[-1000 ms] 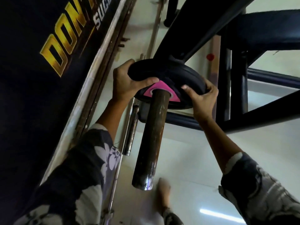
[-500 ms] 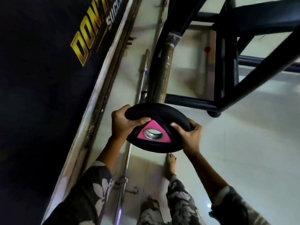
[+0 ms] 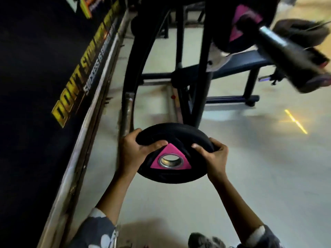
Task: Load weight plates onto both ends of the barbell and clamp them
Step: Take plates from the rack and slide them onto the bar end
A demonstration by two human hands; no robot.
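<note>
Left hand (image 3: 136,154) and right hand (image 3: 214,158) bare, forearms uncovered; left sleeve (image 3: 97,231) dark grey with white flower print; right sleeve (image 3: 263,236) dark, pale band at the cuff; patterned trouser knee (image 3: 206,241) at lower edge.

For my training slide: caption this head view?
Both hands, left hand and right hand, carry a black weight plate toward the barbell sleeve.

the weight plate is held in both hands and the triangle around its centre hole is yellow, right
Not quite. The weight plate is held by both the left hand and the right hand, but the triangle around its centre hole is pink, not yellow, as the head view shows.
</note>
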